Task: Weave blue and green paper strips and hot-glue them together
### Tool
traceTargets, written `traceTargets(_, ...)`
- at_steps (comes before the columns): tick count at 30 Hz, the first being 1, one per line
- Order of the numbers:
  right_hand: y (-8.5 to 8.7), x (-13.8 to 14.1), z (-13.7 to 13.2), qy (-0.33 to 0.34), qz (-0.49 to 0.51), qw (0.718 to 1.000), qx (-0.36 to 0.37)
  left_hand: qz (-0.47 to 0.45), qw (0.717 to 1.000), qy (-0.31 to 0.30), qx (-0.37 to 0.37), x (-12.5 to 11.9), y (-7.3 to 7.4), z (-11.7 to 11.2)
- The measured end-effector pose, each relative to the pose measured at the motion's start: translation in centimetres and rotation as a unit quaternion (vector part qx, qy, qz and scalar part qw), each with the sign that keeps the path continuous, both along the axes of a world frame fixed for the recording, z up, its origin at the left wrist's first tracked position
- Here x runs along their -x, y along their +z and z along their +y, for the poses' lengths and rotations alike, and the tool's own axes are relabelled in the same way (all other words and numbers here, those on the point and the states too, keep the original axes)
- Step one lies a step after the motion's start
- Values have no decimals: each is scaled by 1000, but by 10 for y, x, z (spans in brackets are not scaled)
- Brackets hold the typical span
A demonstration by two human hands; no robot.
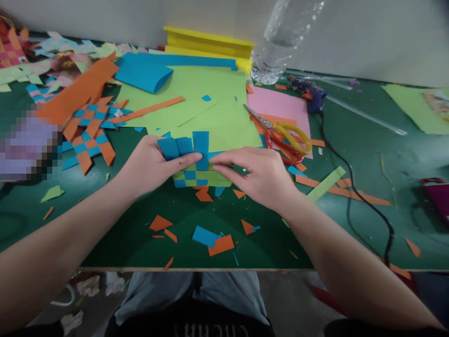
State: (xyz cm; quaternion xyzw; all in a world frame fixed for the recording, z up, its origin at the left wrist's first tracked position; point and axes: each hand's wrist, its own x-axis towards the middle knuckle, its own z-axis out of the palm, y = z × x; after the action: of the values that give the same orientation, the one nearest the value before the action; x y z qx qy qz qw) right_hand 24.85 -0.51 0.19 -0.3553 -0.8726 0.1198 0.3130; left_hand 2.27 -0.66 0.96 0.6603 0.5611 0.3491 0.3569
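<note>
Blue and green paper strips (190, 175) are woven into a small checkered piece in front of me, above the table. My left hand (164, 159) is closed on its left side, the thumb pressing on an upright blue strip (201, 142). More blue strip ends (175, 148) stick up behind that thumb. On the right side, my right hand (256, 171) pinches with thumb and index finger at the end of a blue strip that runs sideways; the exact grip is partly hidden. Beyond the hands lies a large light green sheet (210, 112).
Scissors (287, 138) with red and yellow handles lie right of my hands. A glue gun (310, 96) with a black cord and a plastic bottle (275, 47) are behind. Woven orange-blue pieces (89, 135) lie left. Paper scraps (205, 236) litter the green table's front (122, 243).
</note>
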Motion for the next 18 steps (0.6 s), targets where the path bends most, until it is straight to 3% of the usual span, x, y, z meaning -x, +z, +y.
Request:
traceTargets(6,0,-3,4,40,8,998,-42,16,1000,-9,6,-2,5,-1)
traceTargets(18,7,-7,7,46,12,999,15,28,999,-19,-6,2,4,0)
